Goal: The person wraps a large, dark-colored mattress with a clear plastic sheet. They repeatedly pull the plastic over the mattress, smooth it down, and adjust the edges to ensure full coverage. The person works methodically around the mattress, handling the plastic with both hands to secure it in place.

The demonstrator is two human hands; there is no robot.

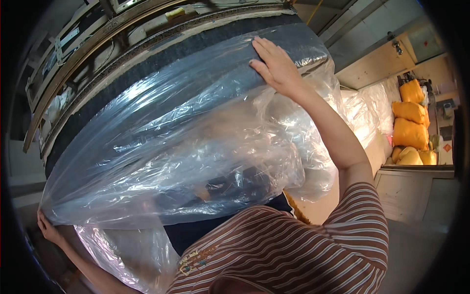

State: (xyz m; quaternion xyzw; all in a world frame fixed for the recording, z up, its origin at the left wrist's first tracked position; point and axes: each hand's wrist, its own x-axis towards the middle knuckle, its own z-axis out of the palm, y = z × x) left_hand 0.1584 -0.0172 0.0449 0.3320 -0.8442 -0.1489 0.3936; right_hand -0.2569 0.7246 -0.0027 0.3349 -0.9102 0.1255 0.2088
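A large, clear plastic sheet, wrinkled and glossy, spreads over a dark work surface and hangs toward my body in loose folds. At the far left, my left hand is closed on the gathered corner of this sheet. My right hand rests palm down near the sheet's far edge, right of the middle, with fingers stretched out and the thumb apart. Bunched film lies below my right forearm. More clear film hangs beneath the sheet at the lower left.
A long metal and wooden machine frame runs along the far side of the surface. To the right, a wooden board stands near a heap of clear plastic. Several orange bundles are stacked beyond an opening.
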